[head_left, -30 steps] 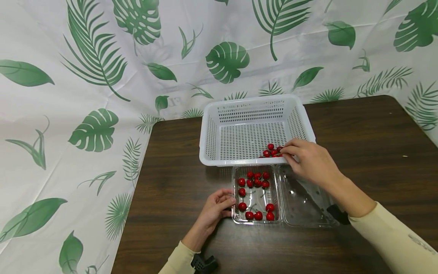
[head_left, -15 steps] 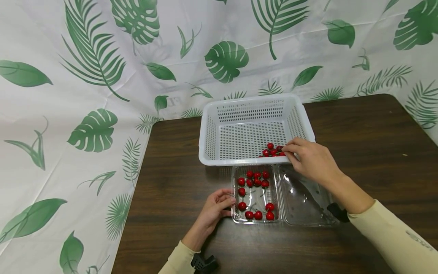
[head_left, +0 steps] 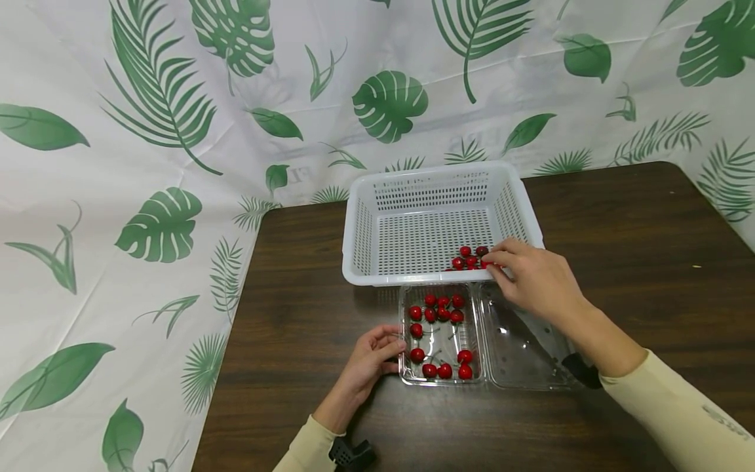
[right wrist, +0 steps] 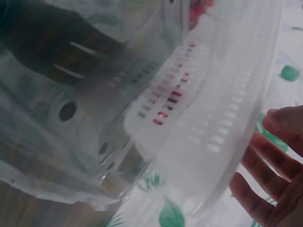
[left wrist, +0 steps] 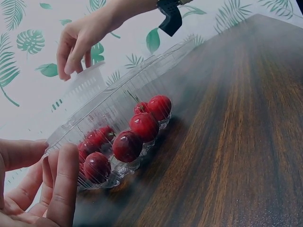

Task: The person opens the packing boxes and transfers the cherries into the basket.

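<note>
My left hand pinches the left wall of a clear plastic clamshell container between thumb and fingers. Several red cherries, some with stems, lie in its tray. My right hand reaches over the front right rim of a white perforated basket, its fingers bent down at several cherries in that corner. One red cherry shows right at the fingertips in the head view. In the right wrist view the basket's rim hides part of the fingers, so whether they grip a cherry I cannot tell.
The clamshell's transparent lid lies opened flat to the right of its tray, under my right forearm. Basket and clamshell stand close together on a dark wooden table. A white cloth with green leaf prints hangs behind and left of the table.
My right hand's fingertips have shifted slightly among the cherries in the basket corner; the green stem seen near them earlier no longer shows. My left hand and the clamshell have stayed put.
</note>
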### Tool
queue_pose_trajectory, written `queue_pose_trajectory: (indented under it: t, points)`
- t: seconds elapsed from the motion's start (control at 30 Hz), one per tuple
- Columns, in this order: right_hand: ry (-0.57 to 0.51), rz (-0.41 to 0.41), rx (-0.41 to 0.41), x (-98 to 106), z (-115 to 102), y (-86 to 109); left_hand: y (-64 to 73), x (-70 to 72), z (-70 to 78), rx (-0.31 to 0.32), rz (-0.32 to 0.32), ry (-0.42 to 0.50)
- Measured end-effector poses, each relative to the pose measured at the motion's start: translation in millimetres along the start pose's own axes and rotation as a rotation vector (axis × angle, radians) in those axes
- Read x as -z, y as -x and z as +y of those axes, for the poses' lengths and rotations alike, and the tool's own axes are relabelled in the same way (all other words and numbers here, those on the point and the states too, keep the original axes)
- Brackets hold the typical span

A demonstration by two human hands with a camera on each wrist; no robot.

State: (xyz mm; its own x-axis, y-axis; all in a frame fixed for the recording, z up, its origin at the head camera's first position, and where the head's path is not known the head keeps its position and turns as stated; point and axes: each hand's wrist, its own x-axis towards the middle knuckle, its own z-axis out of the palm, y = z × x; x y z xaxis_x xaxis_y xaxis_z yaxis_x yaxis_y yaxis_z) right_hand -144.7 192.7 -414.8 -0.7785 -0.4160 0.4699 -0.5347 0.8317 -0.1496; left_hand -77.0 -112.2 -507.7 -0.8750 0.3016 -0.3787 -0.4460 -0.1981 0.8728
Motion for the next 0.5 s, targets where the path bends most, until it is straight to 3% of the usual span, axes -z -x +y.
queue_pose_trajectory:
  t: [0.13,0.23,0.37,0.5]
  points:
    - [-0.033,0.048,0.091,2.9,-13.3,1.0,-0.1,-0.1,0.0,0.000,-0.002,0.006]
    - [-0.082,0.023,0.189,2.4,-26.6,4.1,-0.2,-0.2,0.0,-0.001,0.000,0.003]
    - [-0.124,-0.138,0.342,-5.3,-49.1,15.0,-0.1,0.0,-0.2,0.003,0.004,-0.005]
    - [-0.062,-0.326,0.451,-16.4,-68.9,28.9,0.1,0.0,-0.2,0.000,0.000,-0.003]
